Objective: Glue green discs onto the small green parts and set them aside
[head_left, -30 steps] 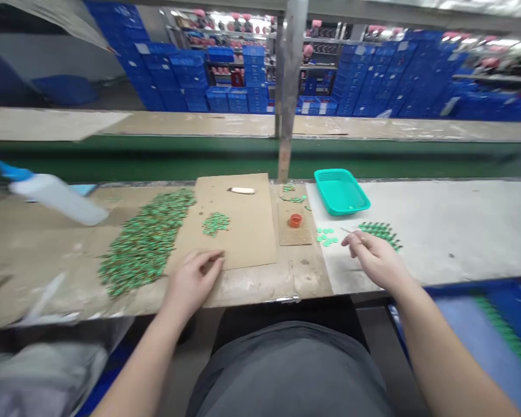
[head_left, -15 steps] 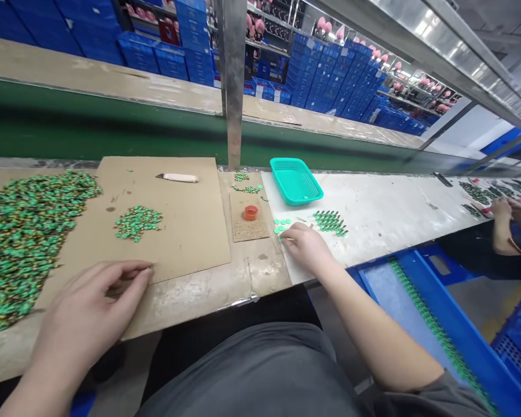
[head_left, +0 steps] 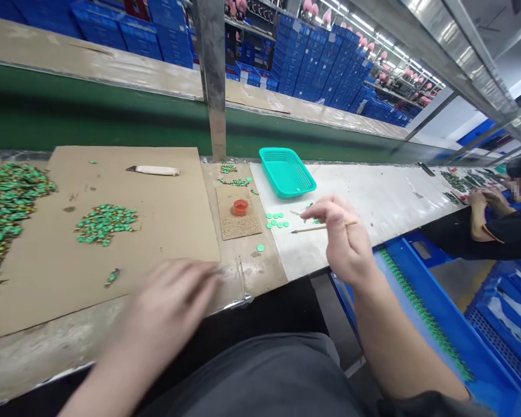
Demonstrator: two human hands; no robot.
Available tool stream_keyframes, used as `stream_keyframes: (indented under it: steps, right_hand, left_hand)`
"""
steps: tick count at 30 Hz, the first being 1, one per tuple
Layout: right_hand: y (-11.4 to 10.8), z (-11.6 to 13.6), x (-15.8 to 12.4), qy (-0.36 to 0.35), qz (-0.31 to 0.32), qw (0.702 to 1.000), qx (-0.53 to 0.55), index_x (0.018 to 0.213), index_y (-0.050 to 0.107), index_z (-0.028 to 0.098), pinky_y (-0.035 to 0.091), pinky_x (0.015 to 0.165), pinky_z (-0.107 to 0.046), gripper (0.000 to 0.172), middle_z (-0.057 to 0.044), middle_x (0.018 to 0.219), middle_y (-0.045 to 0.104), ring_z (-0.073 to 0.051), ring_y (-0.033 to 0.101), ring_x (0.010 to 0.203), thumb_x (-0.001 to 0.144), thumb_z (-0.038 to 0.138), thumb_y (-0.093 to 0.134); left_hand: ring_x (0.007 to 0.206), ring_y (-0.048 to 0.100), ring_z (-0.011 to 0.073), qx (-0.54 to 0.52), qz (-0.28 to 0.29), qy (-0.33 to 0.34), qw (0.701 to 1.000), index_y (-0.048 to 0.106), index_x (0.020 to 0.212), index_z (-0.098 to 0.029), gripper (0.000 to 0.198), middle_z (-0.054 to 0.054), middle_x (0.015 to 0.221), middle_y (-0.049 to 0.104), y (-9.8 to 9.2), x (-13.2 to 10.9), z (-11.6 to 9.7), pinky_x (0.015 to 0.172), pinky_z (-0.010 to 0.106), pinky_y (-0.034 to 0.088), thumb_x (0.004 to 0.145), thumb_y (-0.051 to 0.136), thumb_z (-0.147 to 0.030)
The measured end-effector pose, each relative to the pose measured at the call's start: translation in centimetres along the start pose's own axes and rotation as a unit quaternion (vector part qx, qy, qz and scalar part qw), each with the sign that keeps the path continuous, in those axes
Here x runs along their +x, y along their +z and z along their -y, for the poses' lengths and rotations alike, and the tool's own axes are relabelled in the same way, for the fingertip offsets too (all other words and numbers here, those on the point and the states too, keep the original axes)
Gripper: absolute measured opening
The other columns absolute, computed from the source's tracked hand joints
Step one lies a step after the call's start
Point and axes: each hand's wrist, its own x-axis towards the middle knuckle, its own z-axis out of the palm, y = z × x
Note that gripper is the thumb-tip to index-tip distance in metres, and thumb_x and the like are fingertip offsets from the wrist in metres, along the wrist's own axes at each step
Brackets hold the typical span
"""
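My right hand (head_left: 349, 243) is raised over the white sheet, its fingers bent around a thin brush (head_left: 310, 229) with a dark tip. Small green discs (head_left: 275, 224) lie left of the brush tip; a single disc (head_left: 260, 248) sits apart on the bare table. Green pieces behind my right fingers are mostly hidden. My left hand (head_left: 169, 298) is over the front edge of the cardboard (head_left: 173, 202), its fingers smeared by motion, so their hold is unclear. To its left lies one small green-and-gold piece (head_left: 112, 277), below a small pile of similar pieces (head_left: 106, 223).
A large heap (head_left: 8, 202) of green pieces lies far left. A white-handled pointed tool (head_left: 156, 170) rests on the cardboard. A red cup (head_left: 240, 207) and a turquoise basket (head_left: 286, 174) stand further right. A co-worker's hands (head_left: 481, 197) are far right; blue crates (head_left: 443, 313) stand below.
My left hand moved right, and a green piece shows where its fingertips were. My right hand rose and moved right; the brush shows in it. One disc now lies apart, nearer me.
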Motion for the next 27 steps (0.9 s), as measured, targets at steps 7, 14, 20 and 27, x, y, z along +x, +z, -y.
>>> stream_keyframes:
  steps: [7,14,20,27]
  right_hand:
    - [1.4,-2.4,-0.7,0.236,-0.008,0.955,0.181,0.099,0.089,0.023,0.07,0.075,-0.04,0.072,-0.007,0.084,0.084,-0.023,0.08,0.075,0.102,0.094,0.078]
    - [4.9,-5.8,-2.1,0.258,0.023,0.92,0.295,0.103,0.072,0.026,0.072,0.082,-0.038,0.053,-0.001,0.087,0.084,-0.02,0.08,0.079,0.1,0.073,0.096]
    - [8.2,-5.7,3.7,0.129,0.021,0.972,0.194,0.109,0.066,0.029,0.068,0.079,-0.035,0.032,0.0,0.092,0.08,-0.017,0.077,0.081,0.119,0.059,0.074]
    - [12.1,-5.9,9.4,0.001,0.083,0.994,0.065,0.093,0.059,0.029,0.054,0.072,-0.034,0.038,0.002,0.086,0.071,-0.015,0.069,0.074,0.121,0.051,0.071]
  left_hand:
    - [0.088,0.078,0.0283,0.028,0.056,0.011,0.998,0.084,0.109,-0.028,0.026,0.005,0.098,0.08,7.2,8.3,-5.2,0.074,0.04,0.057,0.117,0.061,-0.036]
    - [0.099,0.082,0.0322,0.063,-0.013,0.013,0.998,0.08,0.122,-0.025,0.032,0.009,0.111,0.085,4.9,4.1,-3.8,0.088,0.049,0.064,0.124,0.058,-0.047]
    - [0.11,0.08,0.0324,0.097,-0.05,0.125,0.986,0.08,0.14,-0.023,0.027,0.008,0.132,0.091,3.4,2.6,-4.6,0.098,0.052,0.055,0.122,0.06,-0.028]
    - [0.114,0.081,0.0294,0.058,-0.103,0.094,0.989,0.085,0.139,-0.02,0.03,0.006,0.134,0.093,6.3,1.5,-4.3,0.105,0.051,0.051,0.123,0.06,-0.024]
